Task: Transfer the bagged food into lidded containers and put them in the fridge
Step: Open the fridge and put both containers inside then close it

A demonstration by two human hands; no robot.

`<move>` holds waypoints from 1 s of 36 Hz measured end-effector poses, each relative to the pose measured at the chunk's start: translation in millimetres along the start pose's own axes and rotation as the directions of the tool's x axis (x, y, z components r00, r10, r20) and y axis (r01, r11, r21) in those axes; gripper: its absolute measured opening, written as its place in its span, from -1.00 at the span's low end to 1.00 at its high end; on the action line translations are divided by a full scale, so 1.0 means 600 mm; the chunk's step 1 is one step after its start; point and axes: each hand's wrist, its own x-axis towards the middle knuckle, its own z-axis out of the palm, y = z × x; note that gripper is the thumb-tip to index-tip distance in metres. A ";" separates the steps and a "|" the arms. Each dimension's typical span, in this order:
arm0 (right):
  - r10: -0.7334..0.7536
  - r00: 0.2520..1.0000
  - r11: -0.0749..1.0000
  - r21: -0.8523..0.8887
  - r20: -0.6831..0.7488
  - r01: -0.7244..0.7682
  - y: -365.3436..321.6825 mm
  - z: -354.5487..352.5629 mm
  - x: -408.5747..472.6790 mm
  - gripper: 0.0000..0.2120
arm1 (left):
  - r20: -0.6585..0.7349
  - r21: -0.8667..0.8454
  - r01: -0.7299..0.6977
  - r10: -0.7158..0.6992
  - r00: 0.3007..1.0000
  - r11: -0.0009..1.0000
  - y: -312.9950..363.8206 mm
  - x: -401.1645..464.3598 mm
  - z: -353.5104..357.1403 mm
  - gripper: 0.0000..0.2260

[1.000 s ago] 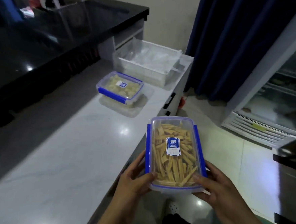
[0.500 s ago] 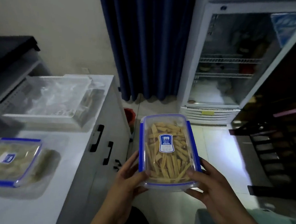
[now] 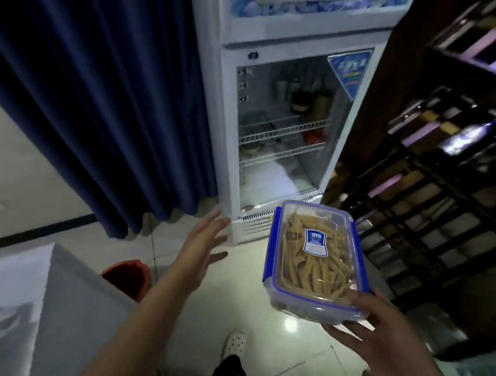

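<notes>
A clear lidded container (image 3: 315, 260) with blue clips is full of yellow food strips and carries a blue label. My right hand (image 3: 377, 329) holds it from below at its near end, thumb on the lid's edge. My left hand (image 3: 201, 243) is off the container, fingers spread and stretched forward in the air toward the fridge (image 3: 286, 126). The white glass-door fridge stands straight ahead with its door closed. Wire shelves inside it hold jars and cans.
A dark blue curtain (image 3: 101, 89) hangs left of the fridge. A dark slatted rack (image 3: 435, 183) stands on the right. The white counter corner (image 3: 13, 289) lies at lower left, with a red bin (image 3: 127, 273) on the tiled floor beside it.
The view swung from the counter to face the fridge. My left hand let go of the container and reached forward. My right hand alone now carries the container, shifted to the right.
</notes>
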 end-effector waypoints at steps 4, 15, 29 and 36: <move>0.039 0.990 0.994 0.110 -0.136 -0.024 -0.035 0.052 0.043 -0.65 | 0.047 0.153 -0.032 0.025 0.999 0.988 0.098 0.203 0.010 -0.51; -0.043 0.954 0.979 0.177 -0.296 0.099 -0.110 0.165 0.144 -0.64 | 0.037 0.337 -0.177 0.175 0.984 0.925 0.363 0.594 0.086 -0.13; -0.049 0.938 0.974 0.193 -0.344 0.122 -0.112 0.151 0.204 -0.62 | -0.129 0.300 -0.286 0.336 0.933 0.910 0.352 0.670 0.090 -0.34; -0.044 0.920 0.944 0.285 -0.389 0.166 -0.128 0.128 0.228 -0.76 | -0.076 0.286 -0.394 0.431 0.899 0.873 0.297 0.563 0.113 -0.56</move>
